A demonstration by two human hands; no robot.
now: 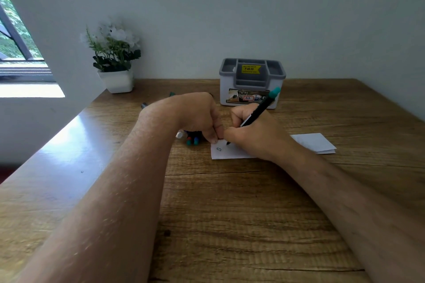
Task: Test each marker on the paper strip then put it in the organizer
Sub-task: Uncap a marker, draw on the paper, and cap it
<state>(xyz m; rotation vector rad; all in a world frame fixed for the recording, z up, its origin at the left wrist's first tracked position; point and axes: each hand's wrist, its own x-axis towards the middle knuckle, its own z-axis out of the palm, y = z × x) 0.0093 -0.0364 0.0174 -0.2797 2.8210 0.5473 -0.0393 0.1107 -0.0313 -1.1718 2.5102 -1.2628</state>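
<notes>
Tested a green-capped marker (258, 111) on the paper strip (226, 153).

Gripped the marker in the right hand (254, 135), fingers curled round the barrel, tip down on the strip beside a small drawn loop. Pressed the strip's near-left edge with the curled fingertips of the left hand (200, 117), pinning it to the wooden surface (230, 213). Left more markers (192, 139) bunched just beside the strip, partly hidden under the left hand. Kept the grey-topped organizer (251, 81) well back by the wall, its visible compartments showing no markers; folded paper (315, 142) at right, potted plant (115, 57) at left.
</notes>
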